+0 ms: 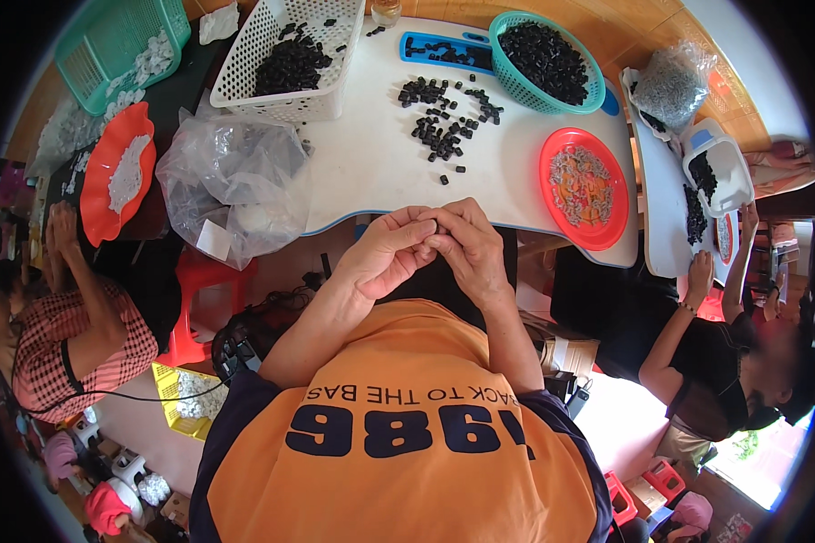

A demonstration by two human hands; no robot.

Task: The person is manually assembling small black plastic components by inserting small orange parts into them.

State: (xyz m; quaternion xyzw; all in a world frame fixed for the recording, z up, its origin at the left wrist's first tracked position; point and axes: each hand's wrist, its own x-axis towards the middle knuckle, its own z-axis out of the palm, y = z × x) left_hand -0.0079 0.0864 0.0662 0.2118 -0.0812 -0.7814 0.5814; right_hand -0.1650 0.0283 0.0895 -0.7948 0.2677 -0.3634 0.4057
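Observation:
My left hand and my right hand meet in front of my chest, just off the table's near edge. Fingertips of both are pinched together around a small black piece, mostly hidden by the fingers. Its exact kind I cannot make out. Beyond them on the white table lie several loose small black cylindrical pieces. To the right is a red plate holding small greyish parts.
At the back stand a white perforated basket and a teal basket, both with black pieces, plus a blue tray. A clear plastic bag covers the table's left side. People work at both sides, near a red scalloped dish and white container.

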